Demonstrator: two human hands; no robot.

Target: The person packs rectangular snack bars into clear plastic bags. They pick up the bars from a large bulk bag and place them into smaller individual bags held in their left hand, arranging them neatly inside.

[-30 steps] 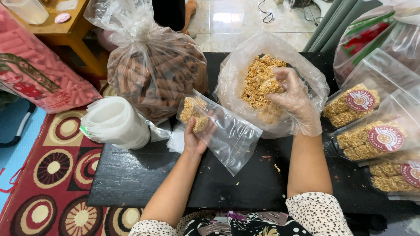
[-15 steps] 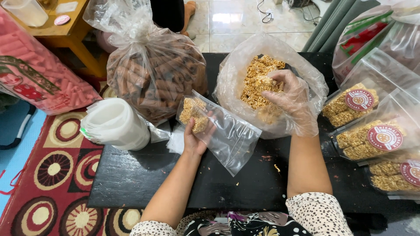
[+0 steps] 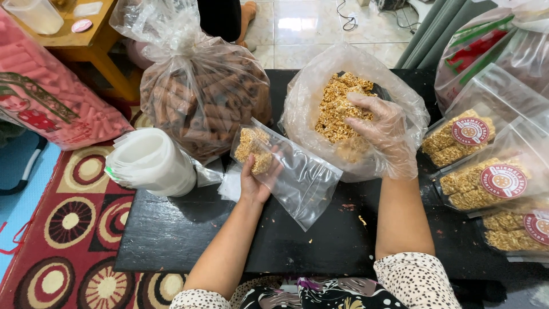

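Note:
My left hand (image 3: 258,178) holds a small clear plastic bag (image 3: 297,177) over the black table (image 3: 189,229); a few golden crunchy snack pieces (image 3: 254,150) sit in its upper end. My right hand (image 3: 382,127), in a thin clear plastic glove, reaches into a large open clear bag (image 3: 309,91) filled with golden snack clusters (image 3: 337,109). Its fingers rest on the pile; whether they grip pieces is unclear.
A big tied bag of brown stick snacks (image 3: 200,97) stands at the table's back left. A stack of white plastic bags (image 3: 151,163) lies at the left edge. Several filled, round-labelled packets (image 3: 486,171) lie at right. A pink bag (image 3: 40,91) and wooden table (image 3: 86,40) are at left.
My right hand has shifted slightly lower on the snack pile inside the large bag. My left hand and the small bag have stayed in place.

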